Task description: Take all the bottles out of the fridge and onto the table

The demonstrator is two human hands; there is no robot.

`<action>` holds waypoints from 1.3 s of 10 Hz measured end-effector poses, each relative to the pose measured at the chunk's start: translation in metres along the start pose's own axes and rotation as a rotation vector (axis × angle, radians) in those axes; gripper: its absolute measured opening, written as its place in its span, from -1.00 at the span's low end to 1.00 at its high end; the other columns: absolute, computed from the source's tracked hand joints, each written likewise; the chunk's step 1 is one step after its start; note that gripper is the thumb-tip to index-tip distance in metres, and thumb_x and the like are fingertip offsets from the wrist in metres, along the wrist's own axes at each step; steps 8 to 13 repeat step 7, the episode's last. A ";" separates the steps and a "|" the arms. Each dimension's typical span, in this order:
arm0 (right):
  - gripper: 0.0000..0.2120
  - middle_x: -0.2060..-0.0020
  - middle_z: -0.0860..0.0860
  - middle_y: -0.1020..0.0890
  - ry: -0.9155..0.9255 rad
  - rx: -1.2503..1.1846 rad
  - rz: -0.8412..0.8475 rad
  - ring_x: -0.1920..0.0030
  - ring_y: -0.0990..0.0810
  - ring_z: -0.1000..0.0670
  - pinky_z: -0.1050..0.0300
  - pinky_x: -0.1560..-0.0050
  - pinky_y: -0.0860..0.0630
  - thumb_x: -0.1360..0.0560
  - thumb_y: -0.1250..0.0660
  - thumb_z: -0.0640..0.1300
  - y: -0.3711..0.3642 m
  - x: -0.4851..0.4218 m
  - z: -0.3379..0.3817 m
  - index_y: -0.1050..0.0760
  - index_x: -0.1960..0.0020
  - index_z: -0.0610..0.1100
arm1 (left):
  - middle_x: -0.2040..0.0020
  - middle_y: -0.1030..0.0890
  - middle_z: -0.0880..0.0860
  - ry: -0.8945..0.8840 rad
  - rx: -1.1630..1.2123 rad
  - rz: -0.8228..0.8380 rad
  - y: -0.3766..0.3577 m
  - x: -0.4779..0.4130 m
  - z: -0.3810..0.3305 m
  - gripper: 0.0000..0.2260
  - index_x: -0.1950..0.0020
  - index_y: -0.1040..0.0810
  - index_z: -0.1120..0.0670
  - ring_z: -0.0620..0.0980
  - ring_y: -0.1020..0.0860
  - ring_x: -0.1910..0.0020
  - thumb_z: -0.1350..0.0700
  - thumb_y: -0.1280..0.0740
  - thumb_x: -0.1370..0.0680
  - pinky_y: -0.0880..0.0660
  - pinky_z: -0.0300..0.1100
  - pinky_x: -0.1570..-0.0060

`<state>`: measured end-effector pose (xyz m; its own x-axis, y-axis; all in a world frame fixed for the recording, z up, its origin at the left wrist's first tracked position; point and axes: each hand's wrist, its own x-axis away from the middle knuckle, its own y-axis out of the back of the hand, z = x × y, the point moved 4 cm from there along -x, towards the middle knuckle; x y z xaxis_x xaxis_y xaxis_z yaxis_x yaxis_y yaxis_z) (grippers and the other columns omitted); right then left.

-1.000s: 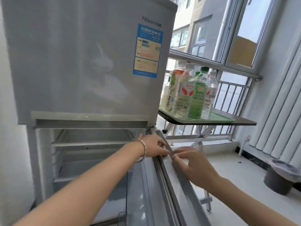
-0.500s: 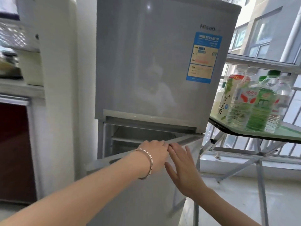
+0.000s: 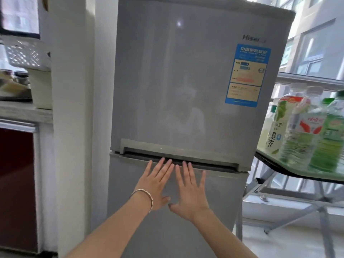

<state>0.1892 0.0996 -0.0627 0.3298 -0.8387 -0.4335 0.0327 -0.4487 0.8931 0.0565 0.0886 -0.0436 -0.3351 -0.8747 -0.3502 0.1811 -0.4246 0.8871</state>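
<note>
Both palms flat, nothing gripped: I see the left hand (image 3: 156,185) and the right hand (image 3: 189,190) spread wide with fingers splayed, pressed side by side against the lower door (image 3: 167,229) of the fridge (image 3: 176,90), thumbs almost meeting, fingertips reaching up to the dark seam under the upper door's handle strip (image 3: 178,149).

Now the big things. That grey fridge fills the middle of my view, both doors shut flush. To its right stands the table (image 3: 297,174), a folding one with a green glassy top on crossed metal legs, its near-left corner just beside the fridge's side.

On that table, at the left end near the fridge, I count a tight cluster of bottles (image 3: 301,131) standing upright: a red-and-white labelled one of clear water in front, a green one to its right cut off by the picture's edge, a white-and-green tea bottle to its left, more behind that I can't separate.

Smaller: a blue energy label (image 3: 245,75) on the upper door's right side, and a thin bracelet (image 3: 147,199) on the left wrist.
</note>
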 end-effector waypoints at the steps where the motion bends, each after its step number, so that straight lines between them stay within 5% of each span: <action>1: 0.21 -0.58 -0.22 0.14 -0.032 0.065 0.009 -0.56 0.29 -0.18 -0.53 -0.41 0.14 -0.19 -0.34 0.39 -0.005 -0.008 0.004 0.10 -0.59 -0.17 | -0.44 0.50 0.02 0.036 -0.011 -0.005 -0.008 -0.007 -0.001 -0.04 -0.43 0.49 0.08 0.08 0.52 -0.42 -0.36 -0.12 -0.44 0.34 0.21 -0.46; 2: 0.15 -0.44 -0.16 0.55 -0.025 0.124 0.054 -0.41 0.62 -0.15 -0.46 -0.38 0.40 -0.38 -0.23 0.38 -0.005 -0.006 0.005 0.51 -0.49 -0.13 | -0.43 0.51 0.02 0.043 -0.019 0.010 -0.010 -0.006 -0.001 -0.03 -0.42 0.50 0.08 0.08 0.51 -0.43 -0.37 -0.13 -0.43 0.32 0.21 -0.47; 4: 0.16 -0.47 -0.16 0.52 -0.027 0.141 0.108 -0.41 0.63 -0.17 -0.46 -0.39 0.34 -0.40 -0.24 0.38 0.005 -0.003 0.008 0.55 -0.48 -0.11 | -0.44 0.50 0.01 0.074 -0.034 0.040 -0.005 -0.003 -0.004 0.01 -0.43 0.50 0.07 0.06 0.50 -0.42 -0.34 -0.20 -0.42 0.28 0.20 -0.48; 6: 0.17 -0.56 -0.10 0.35 0.016 -0.016 0.227 -0.56 0.38 -0.10 -0.34 -0.50 0.24 -0.38 -0.40 0.23 0.036 -0.006 0.005 0.42 -0.56 -0.06 | -0.56 0.33 -0.03 0.118 0.139 0.173 0.025 -0.001 -0.005 -0.02 -0.55 0.35 0.03 0.03 0.33 -0.54 -0.30 -0.24 -0.43 0.22 0.13 -0.52; 7: -0.01 -0.60 -0.05 0.21 0.000 -0.484 0.205 -0.59 0.23 0.00 -0.05 -0.57 0.11 -0.45 -0.41 0.05 0.056 0.022 -0.002 0.24 -0.59 0.03 | -0.55 0.27 -0.16 0.211 0.600 0.079 0.042 0.025 -0.004 -0.18 -0.57 0.22 -0.07 -0.08 0.26 -0.56 -0.19 -0.25 -0.51 0.16 0.13 -0.53; 13: -0.01 -0.60 -0.05 0.21 0.000 -0.484 0.205 -0.59 0.23 0.00 -0.05 -0.57 0.11 -0.45 -0.41 0.05 0.056 0.022 -0.002 0.24 -0.59 0.03 | -0.55 0.27 -0.16 0.211 0.600 0.079 0.042 0.025 -0.004 -0.18 -0.57 0.22 -0.07 -0.08 0.26 -0.56 -0.19 -0.25 -0.51 0.16 0.13 -0.53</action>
